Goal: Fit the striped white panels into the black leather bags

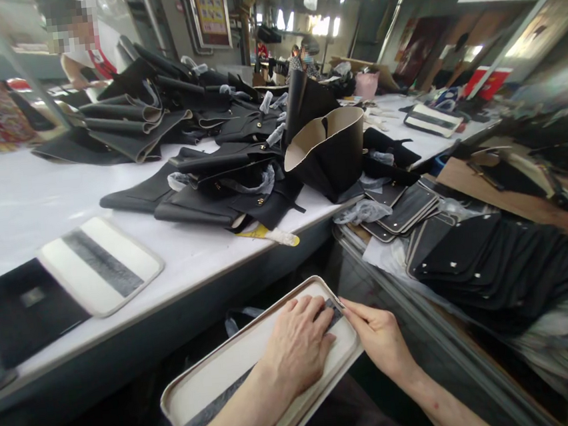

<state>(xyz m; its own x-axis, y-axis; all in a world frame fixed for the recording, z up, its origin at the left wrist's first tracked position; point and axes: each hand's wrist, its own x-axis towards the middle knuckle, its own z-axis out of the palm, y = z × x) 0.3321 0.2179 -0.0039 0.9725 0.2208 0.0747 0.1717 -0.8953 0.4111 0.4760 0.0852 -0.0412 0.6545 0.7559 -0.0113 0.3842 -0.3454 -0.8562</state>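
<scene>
A cream bag panel (220, 380) with rounded corners, a raised edge and a dark strip along its middle rests tilted over my lap. My left hand (301, 338) lies on its inner face near the far right end, fingers spread and slightly bent, partly over the dark strip. At the right-hand edge, my right hand (379, 334) pinches the panel's rim between thumb and fingers. Dark cloth under the panel is mostly in shadow.
On the white table (229, 272) lie a similar cream panel (101, 264), black material (29, 308) and piled black bags (211, 186). An open bag (331, 151) stands upright. Stacked black panels (500, 266) lie at right. A person (92, 50) is across the table.
</scene>
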